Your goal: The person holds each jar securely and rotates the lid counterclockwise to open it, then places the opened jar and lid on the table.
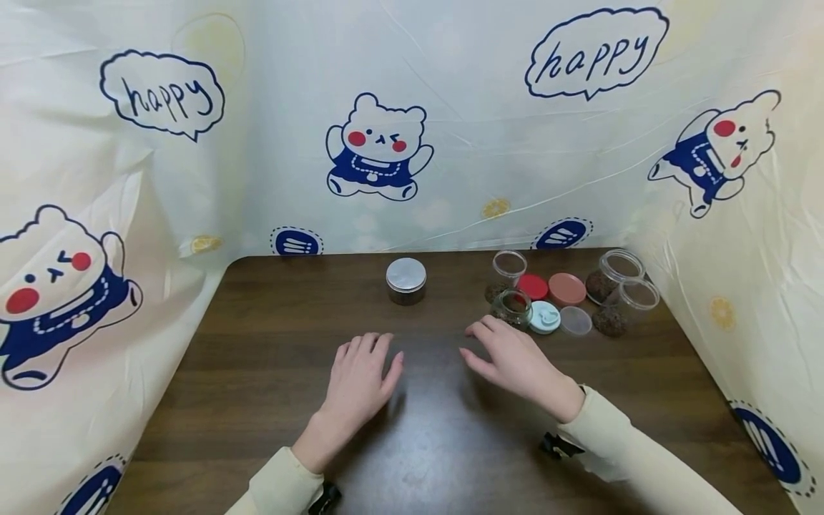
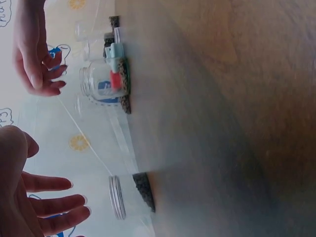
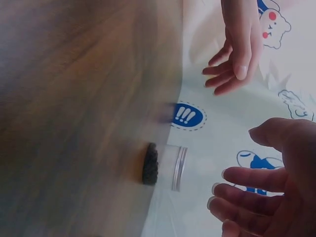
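My left hand (image 1: 358, 383) hovers over the table with its fingers loosely spread, holding nothing. Across from it, my right hand (image 1: 515, 360) is also relaxed above the wood, near an uncapped glass jar (image 1: 511, 309). Beyond both hands stands a clear jar with a silver lid (image 1: 406, 275); dark grains (image 2: 143, 190) fill its lower part in the left wrist view. In the right wrist view, the same lidded jar (image 3: 170, 165) stands apart from the fingertips.
At the right back, open jars (image 1: 624, 266) with brown grains stand around loose lids: a red lid (image 1: 533, 287), a pink lid (image 1: 567, 289), a light-blue lid (image 1: 544, 317) and a translucent lid (image 1: 576, 321). Printed cloth (image 1: 463, 179) surrounds the dark wooden table (image 1: 257, 322).
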`<action>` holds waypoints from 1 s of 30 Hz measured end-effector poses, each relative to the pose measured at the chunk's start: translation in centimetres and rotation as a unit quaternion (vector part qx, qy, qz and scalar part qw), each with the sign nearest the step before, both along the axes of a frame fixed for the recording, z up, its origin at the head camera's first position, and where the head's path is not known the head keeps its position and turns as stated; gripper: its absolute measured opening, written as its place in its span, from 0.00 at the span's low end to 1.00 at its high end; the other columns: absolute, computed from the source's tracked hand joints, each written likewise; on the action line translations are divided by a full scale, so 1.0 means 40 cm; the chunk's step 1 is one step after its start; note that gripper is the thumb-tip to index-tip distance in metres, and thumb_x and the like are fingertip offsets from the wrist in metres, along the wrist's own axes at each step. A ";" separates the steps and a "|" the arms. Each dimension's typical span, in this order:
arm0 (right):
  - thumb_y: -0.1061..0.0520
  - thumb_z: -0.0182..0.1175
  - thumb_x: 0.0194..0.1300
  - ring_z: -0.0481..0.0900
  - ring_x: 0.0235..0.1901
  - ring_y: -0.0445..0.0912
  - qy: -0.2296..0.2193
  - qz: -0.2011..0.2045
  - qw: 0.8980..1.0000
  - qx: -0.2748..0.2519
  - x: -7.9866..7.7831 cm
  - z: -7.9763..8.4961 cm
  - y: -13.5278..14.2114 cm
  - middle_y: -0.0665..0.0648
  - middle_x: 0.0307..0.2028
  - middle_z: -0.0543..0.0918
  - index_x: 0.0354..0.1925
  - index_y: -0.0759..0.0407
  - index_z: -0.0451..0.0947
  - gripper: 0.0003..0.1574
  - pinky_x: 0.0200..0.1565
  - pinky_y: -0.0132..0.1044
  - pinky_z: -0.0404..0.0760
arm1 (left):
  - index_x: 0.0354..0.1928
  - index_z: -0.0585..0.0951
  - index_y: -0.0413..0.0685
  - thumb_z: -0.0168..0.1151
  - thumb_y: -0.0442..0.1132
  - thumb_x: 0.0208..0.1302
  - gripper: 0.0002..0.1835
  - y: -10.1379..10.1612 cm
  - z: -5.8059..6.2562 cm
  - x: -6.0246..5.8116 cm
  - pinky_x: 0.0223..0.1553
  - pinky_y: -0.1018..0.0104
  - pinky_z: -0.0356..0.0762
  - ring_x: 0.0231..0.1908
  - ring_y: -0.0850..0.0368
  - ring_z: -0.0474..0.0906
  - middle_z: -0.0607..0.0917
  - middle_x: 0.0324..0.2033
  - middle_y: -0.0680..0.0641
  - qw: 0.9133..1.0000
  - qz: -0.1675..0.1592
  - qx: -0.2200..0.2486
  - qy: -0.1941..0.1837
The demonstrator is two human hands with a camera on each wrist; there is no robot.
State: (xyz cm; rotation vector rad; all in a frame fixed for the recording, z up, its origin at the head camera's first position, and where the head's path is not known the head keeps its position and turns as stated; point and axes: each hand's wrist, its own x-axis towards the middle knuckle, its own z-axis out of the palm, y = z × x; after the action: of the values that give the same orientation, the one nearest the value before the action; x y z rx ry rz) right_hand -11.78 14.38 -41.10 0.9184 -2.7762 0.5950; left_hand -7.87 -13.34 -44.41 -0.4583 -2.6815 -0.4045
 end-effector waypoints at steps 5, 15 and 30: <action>0.49 0.69 0.69 0.84 0.41 0.47 -0.018 -0.005 0.999 -0.029 -0.069 0.005 -0.030 0.55 0.44 0.84 0.50 0.59 0.83 0.18 0.44 0.45 0.86 | 0.48 0.84 0.42 0.62 0.47 0.72 0.15 -0.004 0.008 -0.010 0.49 0.42 0.79 0.42 0.42 0.82 0.86 0.43 0.42 1.000 0.004 -0.001 0.005; 0.46 0.67 0.71 0.83 0.48 0.52 -0.080 -0.051 0.995 -0.040 -0.250 -0.035 -0.133 0.61 0.50 0.82 0.59 0.61 0.78 0.27 0.50 0.49 0.84 | 0.41 0.84 0.42 0.65 0.47 0.71 0.14 -0.008 0.011 -0.009 0.49 0.41 0.79 0.41 0.42 0.82 0.86 0.39 0.42 1.000 0.016 -0.002 -0.011; 0.30 0.71 0.61 0.76 0.63 0.58 -0.162 -0.074 0.984 -0.023 -0.407 -0.110 -0.233 0.66 0.71 0.67 0.77 0.62 0.61 0.61 0.61 0.54 0.79 | 0.31 0.79 0.46 0.66 0.45 0.70 0.13 -0.016 0.012 -0.007 0.45 0.42 0.80 0.37 0.44 0.81 0.85 0.35 0.44 1.000 0.013 0.005 -0.002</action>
State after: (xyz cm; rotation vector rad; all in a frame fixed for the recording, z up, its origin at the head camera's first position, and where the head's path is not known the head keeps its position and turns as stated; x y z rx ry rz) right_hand -28.07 5.07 -45.50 0.6474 -3.0634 0.8487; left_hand -8.17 -14.00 -43.95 -0.4186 -2.6847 -0.4125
